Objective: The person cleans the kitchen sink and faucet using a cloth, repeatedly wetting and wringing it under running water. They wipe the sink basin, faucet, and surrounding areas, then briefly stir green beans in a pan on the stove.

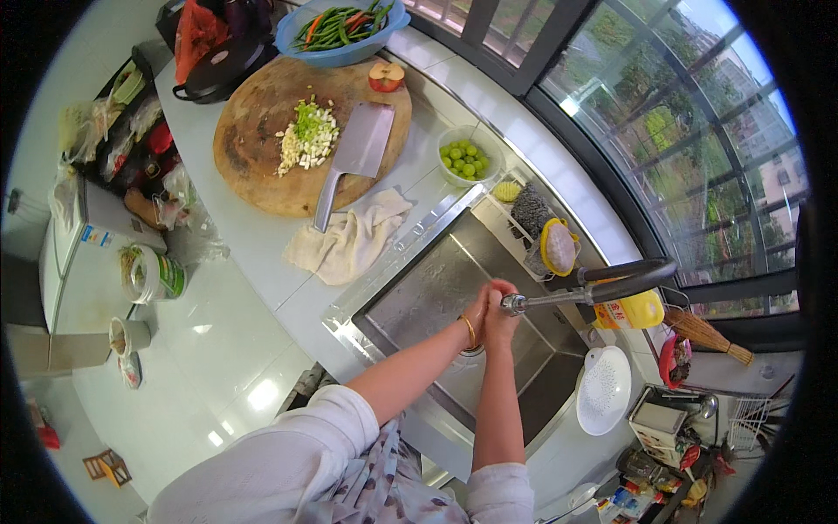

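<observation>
Under the spout of the tap [514,304], my left hand [479,316] and my right hand [501,326] are pressed together above the steel sink [425,295]. A gold bracelet [467,329] circles my left wrist. The fingers overlap and are partly hidden by the tap, so whether anything lies between the palms is unclear. Just below the hands, part of the drain [471,352] shows in the basin floor. Water drops dot the steel.
Left of the sink lie a cloth [357,239] and a round chopping board [252,154] bearing chopped vegetables [311,137], a cleaver [366,141] and half an apple [386,76]. Grapes [465,159] fill a bowl behind the sink. A white colander [605,393] stands at its right.
</observation>
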`<action>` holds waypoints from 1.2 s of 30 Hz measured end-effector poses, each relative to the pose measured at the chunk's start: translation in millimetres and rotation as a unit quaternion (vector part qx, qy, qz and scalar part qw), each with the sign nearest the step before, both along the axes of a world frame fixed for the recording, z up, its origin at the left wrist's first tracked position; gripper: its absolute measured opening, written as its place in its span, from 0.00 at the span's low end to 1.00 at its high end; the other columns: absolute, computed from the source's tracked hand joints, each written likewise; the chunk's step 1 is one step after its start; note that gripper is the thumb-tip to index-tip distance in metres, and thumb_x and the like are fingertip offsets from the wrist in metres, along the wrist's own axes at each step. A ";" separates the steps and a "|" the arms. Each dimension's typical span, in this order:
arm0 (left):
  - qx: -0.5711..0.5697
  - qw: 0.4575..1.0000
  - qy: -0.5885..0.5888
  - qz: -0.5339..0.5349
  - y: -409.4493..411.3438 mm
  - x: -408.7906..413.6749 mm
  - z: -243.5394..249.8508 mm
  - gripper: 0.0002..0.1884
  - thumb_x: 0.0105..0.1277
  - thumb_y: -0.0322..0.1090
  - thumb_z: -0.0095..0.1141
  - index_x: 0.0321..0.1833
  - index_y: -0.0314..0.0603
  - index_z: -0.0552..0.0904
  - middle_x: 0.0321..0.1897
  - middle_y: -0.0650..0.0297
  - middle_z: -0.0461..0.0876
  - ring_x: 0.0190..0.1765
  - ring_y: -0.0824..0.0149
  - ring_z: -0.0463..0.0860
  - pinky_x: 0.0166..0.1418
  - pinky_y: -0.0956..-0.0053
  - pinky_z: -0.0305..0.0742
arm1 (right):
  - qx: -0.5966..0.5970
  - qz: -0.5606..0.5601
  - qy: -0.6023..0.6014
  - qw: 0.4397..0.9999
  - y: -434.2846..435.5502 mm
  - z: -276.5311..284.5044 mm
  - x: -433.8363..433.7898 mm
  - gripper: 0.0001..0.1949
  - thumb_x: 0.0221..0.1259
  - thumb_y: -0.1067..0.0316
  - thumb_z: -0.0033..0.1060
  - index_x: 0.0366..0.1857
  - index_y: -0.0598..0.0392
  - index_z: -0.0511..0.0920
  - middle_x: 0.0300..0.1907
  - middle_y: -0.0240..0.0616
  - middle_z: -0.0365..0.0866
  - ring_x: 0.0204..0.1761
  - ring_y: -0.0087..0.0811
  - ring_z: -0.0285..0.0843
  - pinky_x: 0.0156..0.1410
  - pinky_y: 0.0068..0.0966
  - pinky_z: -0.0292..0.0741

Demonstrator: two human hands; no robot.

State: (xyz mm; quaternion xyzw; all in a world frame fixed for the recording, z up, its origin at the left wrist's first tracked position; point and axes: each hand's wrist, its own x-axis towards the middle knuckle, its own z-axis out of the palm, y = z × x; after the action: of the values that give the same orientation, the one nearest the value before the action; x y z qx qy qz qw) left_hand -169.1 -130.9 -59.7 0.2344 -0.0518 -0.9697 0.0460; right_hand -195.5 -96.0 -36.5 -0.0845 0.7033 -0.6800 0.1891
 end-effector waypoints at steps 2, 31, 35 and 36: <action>-0.073 0.995 -0.062 -0.030 -10.5 2.4 -16.2 0.25 0.69 0.62 0.40 0.36 0.47 0.77 0.29 0.65 0.80 0.30 0.70 0.77 0.36 0.71 0.75 | -0.252 -0.015 -0.313 0.916 19.1 1.6 11.3 0.13 0.63 0.71 0.48 0.50 0.58 0.75 0.50 0.38 0.77 0.54 0.31 0.74 0.62 0.26 0.69; -0.775 0.135 -0.610 0.090 -242.3 210.5 -19.7 0.21 0.55 0.47 0.61 0.45 0.39 0.81 0.42 0.51 0.79 0.47 0.52 0.77 0.53 0.61 0.71 | 0.207 0.222 0.133 0.943 80.0 -9.3 36.6 0.14 0.58 0.70 0.57 0.49 0.58 0.78 0.55 0.45 0.74 0.55 0.38 0.75 0.54 0.28 0.73; -0.639 0.515 -0.551 -0.151 -264.4 226.2 -27.3 0.24 0.58 0.50 0.60 0.47 0.36 0.79 0.40 0.51 0.81 0.42 0.51 0.80 0.47 0.60 0.73 | 0.184 0.214 0.002 0.959 77.4 6.0 44.9 0.12 0.60 0.69 0.57 0.46 0.61 0.79 0.47 0.41 0.79 0.49 0.33 0.78 0.53 0.27 0.74; -0.690 0.511 -0.492 -0.142 -248.9 216.3 -23.8 0.23 0.59 0.49 0.60 0.47 0.35 0.78 0.38 0.51 0.81 0.40 0.52 0.80 0.45 0.60 0.73 | 0.154 0.191 -0.020 0.969 75.8 11.5 44.0 0.12 0.61 0.68 0.57 0.46 0.60 0.79 0.46 0.38 0.79 0.47 0.30 0.77 0.51 0.26 0.74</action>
State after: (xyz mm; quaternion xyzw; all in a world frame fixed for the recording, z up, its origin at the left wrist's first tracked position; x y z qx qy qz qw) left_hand 47.2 -379.8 -83.5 0.5579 -0.7520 -0.3504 0.0218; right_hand -151.5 -20.2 -25.0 -0.1731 0.7664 -0.5163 0.3406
